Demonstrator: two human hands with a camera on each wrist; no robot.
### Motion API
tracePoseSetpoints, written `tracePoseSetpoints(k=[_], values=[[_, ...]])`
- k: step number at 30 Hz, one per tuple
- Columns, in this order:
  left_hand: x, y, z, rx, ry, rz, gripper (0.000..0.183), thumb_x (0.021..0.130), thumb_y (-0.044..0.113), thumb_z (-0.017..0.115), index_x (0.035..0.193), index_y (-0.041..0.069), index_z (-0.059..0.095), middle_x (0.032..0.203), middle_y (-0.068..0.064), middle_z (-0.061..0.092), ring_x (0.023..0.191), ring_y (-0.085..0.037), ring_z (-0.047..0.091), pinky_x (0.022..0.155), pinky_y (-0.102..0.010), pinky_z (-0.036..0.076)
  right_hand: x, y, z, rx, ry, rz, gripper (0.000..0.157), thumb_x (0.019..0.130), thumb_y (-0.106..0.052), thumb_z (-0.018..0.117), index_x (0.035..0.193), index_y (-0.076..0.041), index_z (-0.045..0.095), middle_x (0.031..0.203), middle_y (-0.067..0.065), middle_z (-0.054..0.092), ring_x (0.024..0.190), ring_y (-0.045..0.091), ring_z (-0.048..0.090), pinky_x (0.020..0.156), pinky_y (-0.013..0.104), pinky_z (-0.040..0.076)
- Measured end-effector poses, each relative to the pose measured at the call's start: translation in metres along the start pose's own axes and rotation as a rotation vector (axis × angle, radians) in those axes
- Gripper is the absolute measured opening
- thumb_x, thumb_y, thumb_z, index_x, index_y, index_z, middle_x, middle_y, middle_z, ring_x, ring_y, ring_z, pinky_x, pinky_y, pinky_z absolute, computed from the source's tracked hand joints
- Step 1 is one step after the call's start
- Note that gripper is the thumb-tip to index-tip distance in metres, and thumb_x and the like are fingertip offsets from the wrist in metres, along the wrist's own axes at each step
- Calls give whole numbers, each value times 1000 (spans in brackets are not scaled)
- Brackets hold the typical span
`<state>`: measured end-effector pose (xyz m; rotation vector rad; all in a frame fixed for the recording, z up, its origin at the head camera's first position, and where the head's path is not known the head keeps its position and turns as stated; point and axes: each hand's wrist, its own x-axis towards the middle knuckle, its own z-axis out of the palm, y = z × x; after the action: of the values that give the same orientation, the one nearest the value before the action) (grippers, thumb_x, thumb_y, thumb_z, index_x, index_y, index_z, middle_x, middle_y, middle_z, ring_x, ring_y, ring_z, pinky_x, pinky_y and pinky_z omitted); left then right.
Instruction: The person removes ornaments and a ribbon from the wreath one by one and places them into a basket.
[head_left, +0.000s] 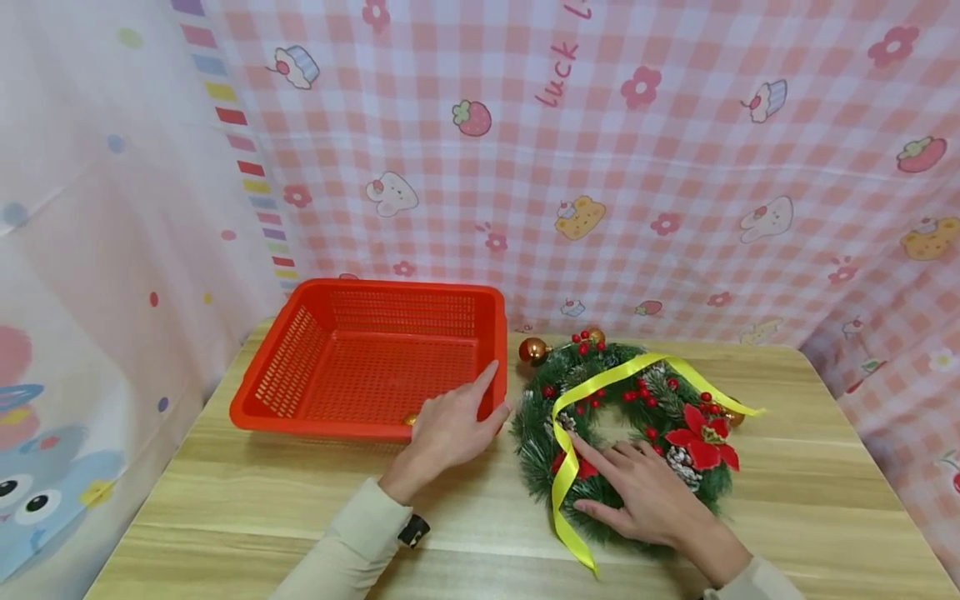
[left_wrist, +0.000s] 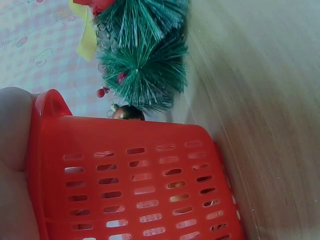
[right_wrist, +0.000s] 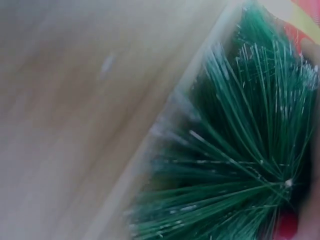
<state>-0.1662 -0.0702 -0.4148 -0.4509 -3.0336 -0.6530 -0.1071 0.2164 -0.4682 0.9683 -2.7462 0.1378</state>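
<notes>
Sitting under the loosely spread left hand (head_left: pixel 450 425), the red basket (head_left: pixel 315 427) is touched; under the spread right hand (head_left: pixel 645 492), the wreath (head_left: pixel 534 454).

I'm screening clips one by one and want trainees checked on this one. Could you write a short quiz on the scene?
1. Fill in: in the head view, the wreath under the right hand lies to the ____ of the red basket.
2. True or false: a yellow ribbon lies across the wreath.
3. Multiple choice: which thing is the left hand at? (a) the wreath (b) the ribbon (c) the basket

Key: 1. right; 2. true; 3. c
</notes>
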Motion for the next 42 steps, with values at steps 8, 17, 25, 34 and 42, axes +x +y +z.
tracePoseSetpoints(k=[8,17,25,34,42], values=[[0,0,3,-8,-3,-1,66,98,50,51,155,22,35,68,1,51,55,-17,46,47,-30,36,-8,9,-1,-12,53,-52,84,88,-67,58,156,-24,33,112,-5,69,103,21,61,91,51,42],[-1,-1,3,5,3,-2,66,98,52,51,155,22,36,67,1,50,54,-16,46,47,-29,36,14,-23,-31,157,97,293,71,96,-47,59,155,-14,35,114,10,68,106,32,61,91,59,39],[-1,-2,0,7,24,1,66,97,51,53,154,21,37,82,-4,64,61,-16,52,51,-29,40,77,-54,-44,238,-175,724,85,96,-70,35,160,-16,17,137,30,50,113,51,55,91,78,29],[0,-1,3,-2,17,16,67,98,52,52,154,20,37,68,0,53,54,-16,46,47,-28,37,104,-56,-8,238,-303,869,83,100,-63,33,160,-16,3,142,35,41,107,58,55,97,81,24],[0,-1,1,-5,13,13,67,98,53,50,155,20,36,65,1,49,52,-15,43,45,-28,35,101,-55,7,166,-197,827,81,101,-59,35,160,-15,3,125,36,55,74,48,61,65,66,48]])
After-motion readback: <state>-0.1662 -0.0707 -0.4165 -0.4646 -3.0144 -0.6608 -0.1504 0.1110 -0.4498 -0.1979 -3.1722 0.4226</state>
